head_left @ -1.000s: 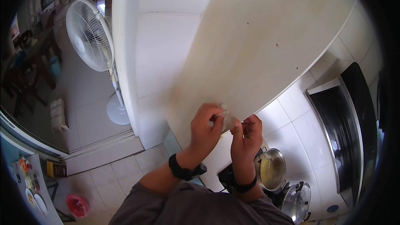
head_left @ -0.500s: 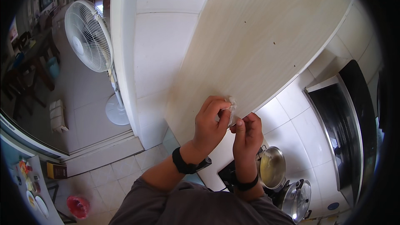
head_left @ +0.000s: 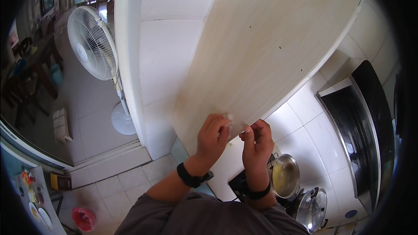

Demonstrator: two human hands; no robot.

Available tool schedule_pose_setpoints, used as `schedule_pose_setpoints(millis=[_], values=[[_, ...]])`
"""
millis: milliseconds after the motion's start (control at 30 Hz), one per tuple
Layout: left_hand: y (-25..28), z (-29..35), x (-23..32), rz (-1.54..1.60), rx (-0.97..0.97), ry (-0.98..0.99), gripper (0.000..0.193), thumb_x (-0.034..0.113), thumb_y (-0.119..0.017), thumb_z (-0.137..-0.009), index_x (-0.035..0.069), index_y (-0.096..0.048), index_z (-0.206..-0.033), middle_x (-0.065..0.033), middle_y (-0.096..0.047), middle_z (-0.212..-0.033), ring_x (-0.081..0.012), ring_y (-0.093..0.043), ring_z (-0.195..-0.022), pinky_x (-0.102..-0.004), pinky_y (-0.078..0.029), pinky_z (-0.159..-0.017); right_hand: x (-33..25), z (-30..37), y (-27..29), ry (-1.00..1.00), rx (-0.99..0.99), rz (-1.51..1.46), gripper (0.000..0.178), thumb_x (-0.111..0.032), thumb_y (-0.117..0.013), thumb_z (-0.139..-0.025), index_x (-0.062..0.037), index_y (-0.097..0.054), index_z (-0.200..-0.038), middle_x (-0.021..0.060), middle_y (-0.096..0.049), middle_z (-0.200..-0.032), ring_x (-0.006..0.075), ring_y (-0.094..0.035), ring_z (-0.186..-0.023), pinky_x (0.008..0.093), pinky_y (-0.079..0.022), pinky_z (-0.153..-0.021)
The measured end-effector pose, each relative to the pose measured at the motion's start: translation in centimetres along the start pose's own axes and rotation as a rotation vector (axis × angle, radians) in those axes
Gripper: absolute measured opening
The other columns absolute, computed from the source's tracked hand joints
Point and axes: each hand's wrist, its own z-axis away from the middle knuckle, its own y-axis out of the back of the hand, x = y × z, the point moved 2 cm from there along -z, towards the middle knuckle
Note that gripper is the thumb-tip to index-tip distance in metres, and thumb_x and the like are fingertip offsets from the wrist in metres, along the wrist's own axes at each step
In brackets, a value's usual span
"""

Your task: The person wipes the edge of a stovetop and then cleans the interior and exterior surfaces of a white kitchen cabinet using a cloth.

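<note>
In front of a pale wood-grain cabinet panel [head_left: 261, 69], both my hands are raised close together. My left hand [head_left: 212, 137] is closed, its thumb and fingertips pinching a small crumpled, whitish, see-through piece [head_left: 229, 117] that looks like thin plastic film. A hand's width to the right, my right hand [head_left: 257, 141] is closed too, thumb pressed on the curled fingers near the panel's lower edge. Something pale and thin seems to stretch between the two hands, but what the right fingertips grip is too small to make out. Both wrists wear dark bands.
Below right, an open metal pot [head_left: 285, 176] with yellowish contents stands beside a lidded pot [head_left: 311, 211]. A black range hood [head_left: 355, 135] is fixed to the tiled wall. Left of the door frame stands a white fan [head_left: 91, 43]; a red basket [head_left: 83, 219] sits on the floor.
My left hand has moved left and slightly down with the crumpled piece, away from the right hand. The right hand has hardly moved. The view has shifted slightly.
</note>
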Motion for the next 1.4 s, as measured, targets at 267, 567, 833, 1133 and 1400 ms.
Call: schedule_pose_setpoints(millis=[267,567,833,1133,1400], values=[[-1.0,-4.0,2.0,0.029,0.038,-0.042,0.012,-0.008,-0.063,-0.083,0.0,-0.06,-0.093,-0.0124,-0.061,-0.092,-0.018,-0.06,-0.069,-0.0275,-0.049,-0.061,0.2,0.0,-0.1,0.02,-0.021,0.012,0.02,-0.006,-0.063,-0.093,0.0025,-0.055,-0.108,0.0103,-0.066,-0.081,0.0142,-0.066,-0.068,0.0261,-0.053,-0.063],[0.4,2.7,-0.8,-0.044,-0.027,0.074,0.013,-0.009,-0.062,-0.083,0.0,-0.061,-0.094,-0.0128,-0.061,-0.093,-0.0192,-0.06,-0.069,-0.028,-0.049,-0.062,0.1,-0.4,0.3,0.043,-0.05,0.044,0.021,-0.006,-0.063,-0.092,0.0022,-0.055,-0.11,0.0105,-0.066,-0.081,0.0147,-0.067,-0.071,0.0268,-0.053,-0.064],[0.0,1.2,0.3,-0.034,-0.056,-0.072,0.015,-0.008,-0.063,-0.082,0.0,-0.061,-0.094,-0.0141,-0.062,-0.093,-0.023,-0.061,-0.072,-0.0292,-0.05,-0.063,0.2,-0.4,0.8,-0.009,-0.076,-0.002,0.022,-0.006,-0.063,-0.093,0.0018,-0.055,-0.112,0.0115,-0.068,-0.086,0.0156,-0.067,-0.073,0.0277,-0.054,-0.067],[-1.3,-2.2,2.7,-0.003,-0.057,-0.111,0.014,-0.007,-0.064,-0.082,0.0,-0.061,-0.094,-0.0153,-0.062,-0.094,-0.0237,-0.062,-0.073,-0.0303,-0.051,-0.062,0.2,-0.5,1.0,0.03,-0.089,0.083,0.022,-0.006,-0.062,-0.093,0.0011,-0.056,-0.113,0.0119,-0.069,-0.089,0.0166,-0.069,-0.076,0.028,-0.054,-0.068],[-0.1,2.0,0.7,-0.075,-0.097,-0.016,0.015,-0.007,-0.064,-0.082,0.001,-0.06,-0.094,-0.0145,-0.062,-0.096,-0.0257,-0.062,-0.076,-0.0302,-0.051,-0.064,-0.3,-0.5,0.7,-0.025,-0.101,0.1,0.019,-0.005,-0.059,-0.094,0.0002,-0.058,-0.113,0.0094,-0.068,-0.087,0.0154,-0.067,-0.075,0.0274,-0.053,-0.068]])
